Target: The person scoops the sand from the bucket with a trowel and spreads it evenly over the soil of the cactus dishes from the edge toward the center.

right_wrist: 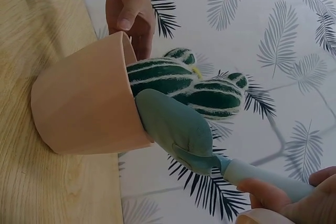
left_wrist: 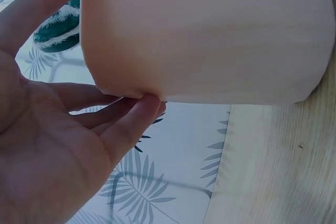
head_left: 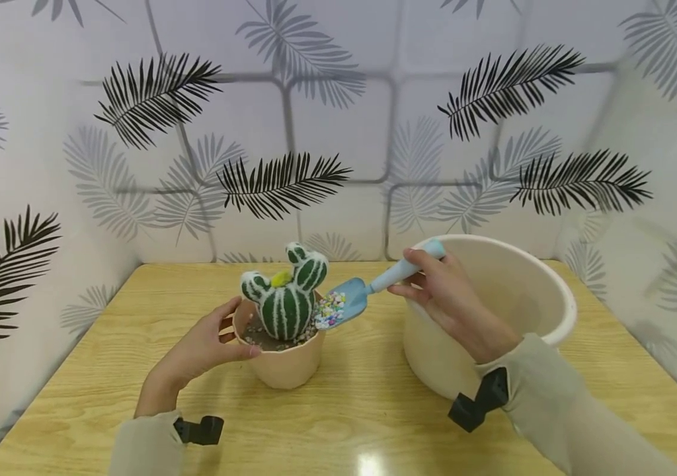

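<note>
Bracing the peach pot [head_left: 287, 365] at the frame's seven o'clock between left hand [head_left: 204, 344] fingers and thumb, likely against tipping; curling right hand [head_left: 448, 294] fingers around the handle of the blue scoop [head_left: 356, 297], holding coloured pebbles [head_left: 330, 309] over the pot's three o'clock rim beside the cactus [head_left: 286, 312]; leaving bare worktop [head_left: 368, 370] before the white tub [head_left: 436, 357] at four o'clock, and room short of its back edge, below the leaf-print backdrop [head_left: 344, 132].

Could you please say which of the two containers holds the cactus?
The peach pot the left hand grips: the cactus stands there, not in the larger cream bucket.
</note>
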`<state>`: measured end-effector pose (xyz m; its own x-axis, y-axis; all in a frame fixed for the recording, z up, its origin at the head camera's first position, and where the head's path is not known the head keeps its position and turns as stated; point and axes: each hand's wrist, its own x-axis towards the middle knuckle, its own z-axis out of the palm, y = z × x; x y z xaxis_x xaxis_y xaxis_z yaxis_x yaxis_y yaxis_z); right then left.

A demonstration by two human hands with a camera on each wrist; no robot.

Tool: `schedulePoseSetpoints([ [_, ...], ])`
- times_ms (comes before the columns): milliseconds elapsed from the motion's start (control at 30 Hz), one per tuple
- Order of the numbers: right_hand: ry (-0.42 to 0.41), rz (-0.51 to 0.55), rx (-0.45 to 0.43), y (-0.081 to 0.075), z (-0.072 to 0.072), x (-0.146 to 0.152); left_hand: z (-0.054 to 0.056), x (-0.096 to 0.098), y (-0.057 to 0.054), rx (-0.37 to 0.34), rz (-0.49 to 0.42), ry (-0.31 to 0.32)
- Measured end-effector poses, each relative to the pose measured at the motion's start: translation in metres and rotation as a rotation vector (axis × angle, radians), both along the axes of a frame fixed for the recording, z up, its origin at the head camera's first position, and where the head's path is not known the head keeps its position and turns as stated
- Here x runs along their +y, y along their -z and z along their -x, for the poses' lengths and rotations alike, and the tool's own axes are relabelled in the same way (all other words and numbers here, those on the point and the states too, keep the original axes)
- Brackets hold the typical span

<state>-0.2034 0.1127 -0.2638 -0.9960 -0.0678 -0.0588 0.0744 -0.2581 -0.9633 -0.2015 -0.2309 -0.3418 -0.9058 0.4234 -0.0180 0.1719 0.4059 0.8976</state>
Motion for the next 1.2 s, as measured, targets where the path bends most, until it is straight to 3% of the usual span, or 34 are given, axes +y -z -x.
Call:
schedulePoseSetpoints([
  [333, 0.000, -0.082, 0.041, 0.005, -0.003, 0.008, 0.002, 0.004, 0.008, 0.001, -0.017, 0.009],
  [700, -0.030, -0.117, 0.070, 0.003, 0.000, 0.005, 0.002, 0.002, 0.005, 0.082, 0.051, 0.016],
  [967, -0.039, -0.135, 0.093, 0.001, 0.001, 0.003, 0.001, 0.006, 0.000, 0.125, 0.111, -0.022],
  [1200, -0.051, -0.144, 0.106, 0.003, 0.000, 0.002, -0.003, 0.000, -0.004, 0.112, 0.157, -0.085],
])
